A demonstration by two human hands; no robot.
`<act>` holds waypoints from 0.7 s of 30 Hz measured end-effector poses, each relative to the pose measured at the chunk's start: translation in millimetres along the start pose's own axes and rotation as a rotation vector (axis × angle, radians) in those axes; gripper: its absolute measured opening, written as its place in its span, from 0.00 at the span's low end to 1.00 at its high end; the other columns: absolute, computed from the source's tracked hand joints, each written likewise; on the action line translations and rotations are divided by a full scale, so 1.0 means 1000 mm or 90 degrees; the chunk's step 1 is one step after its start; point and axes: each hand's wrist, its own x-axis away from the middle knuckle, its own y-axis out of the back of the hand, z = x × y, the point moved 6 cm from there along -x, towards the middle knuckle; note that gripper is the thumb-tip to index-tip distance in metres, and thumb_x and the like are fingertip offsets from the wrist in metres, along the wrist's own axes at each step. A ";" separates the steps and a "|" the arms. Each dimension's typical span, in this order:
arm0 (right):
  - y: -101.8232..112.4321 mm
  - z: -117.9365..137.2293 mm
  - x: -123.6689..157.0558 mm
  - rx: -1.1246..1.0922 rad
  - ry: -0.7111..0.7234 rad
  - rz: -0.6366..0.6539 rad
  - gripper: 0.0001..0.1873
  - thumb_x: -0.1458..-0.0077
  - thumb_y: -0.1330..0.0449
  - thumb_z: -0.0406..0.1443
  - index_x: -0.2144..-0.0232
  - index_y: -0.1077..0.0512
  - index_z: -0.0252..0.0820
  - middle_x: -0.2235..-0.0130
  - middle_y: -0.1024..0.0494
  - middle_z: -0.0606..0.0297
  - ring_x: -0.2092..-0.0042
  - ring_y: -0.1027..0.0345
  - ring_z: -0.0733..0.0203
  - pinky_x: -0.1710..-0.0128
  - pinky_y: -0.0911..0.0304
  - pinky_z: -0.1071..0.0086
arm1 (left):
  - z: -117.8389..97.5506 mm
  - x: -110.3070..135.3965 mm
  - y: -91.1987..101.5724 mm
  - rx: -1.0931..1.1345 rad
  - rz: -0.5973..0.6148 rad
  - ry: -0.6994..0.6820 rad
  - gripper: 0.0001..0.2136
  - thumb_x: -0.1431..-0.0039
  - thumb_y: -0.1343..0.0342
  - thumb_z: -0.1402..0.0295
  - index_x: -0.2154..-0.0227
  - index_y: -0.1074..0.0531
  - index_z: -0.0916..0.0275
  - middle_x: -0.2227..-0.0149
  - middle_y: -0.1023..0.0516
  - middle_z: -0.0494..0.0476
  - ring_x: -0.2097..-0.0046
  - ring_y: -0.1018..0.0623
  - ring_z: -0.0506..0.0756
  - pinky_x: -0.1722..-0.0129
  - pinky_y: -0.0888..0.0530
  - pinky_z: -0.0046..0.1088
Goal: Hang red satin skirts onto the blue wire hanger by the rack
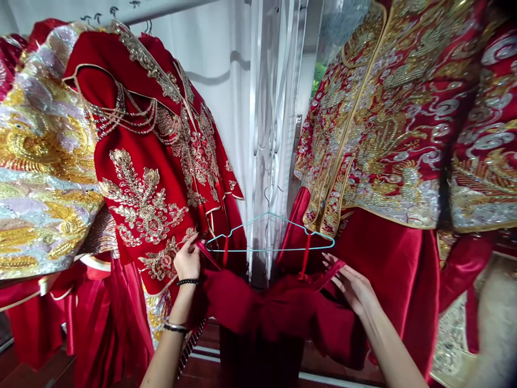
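A dark red dress (266, 312) with a gathered bodice hangs from a thin light-blue hanger (270, 249) by narrow red loops at both sides. My left hand (188, 263), wearing a beaded bracelet, pinches the dress's left strap (209, 255) close to the hanger's left end. On the other side my right hand (352, 283) has the right strap (329, 274) between its fingers, just below the hanger's right end. Both straps are drawn outward from the bodice. The lower part of the dress is dark and runs out of view.
Embroidered red jackets (141, 161) and a gold sequined garment (44, 161) hang on a rail (161, 12) at left. A gold-beaded red jacket (388, 124) with a red satin skirt (388, 280) hangs at right. A white metal frame (262, 108) stands between, before a white curtain (202, 59).
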 end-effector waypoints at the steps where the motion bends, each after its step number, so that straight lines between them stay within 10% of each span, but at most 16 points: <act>1: 0.002 0.000 0.000 0.002 0.001 -0.001 0.17 0.65 0.36 0.37 0.67 0.25 0.41 0.51 0.28 0.56 0.50 0.35 0.51 0.57 0.34 0.64 | 0.001 0.000 -0.002 -0.005 0.014 -0.005 0.20 0.51 0.46 0.58 0.54 0.29 0.55 0.66 0.20 0.53 0.61 0.23 0.56 0.62 0.30 0.29; 9: 0.004 0.004 0.002 0.026 -0.026 -0.002 0.20 0.68 0.33 0.40 0.67 0.24 0.42 0.52 0.28 0.56 0.48 0.37 0.50 0.59 0.34 0.67 | -0.008 -0.005 -0.017 -0.037 0.093 -0.011 0.22 0.50 0.46 0.60 0.50 0.34 0.53 0.70 0.21 0.49 0.63 0.24 0.54 0.63 0.31 0.26; 21: -0.012 0.004 0.010 0.095 -0.031 0.079 0.19 0.64 0.35 0.43 0.66 0.24 0.42 0.51 0.29 0.56 0.51 0.34 0.51 0.56 0.36 0.64 | -0.046 -0.002 -0.054 0.022 0.282 -0.241 0.21 0.52 0.46 0.62 0.53 0.33 0.59 0.75 0.27 0.47 0.70 0.29 0.50 0.66 0.32 0.25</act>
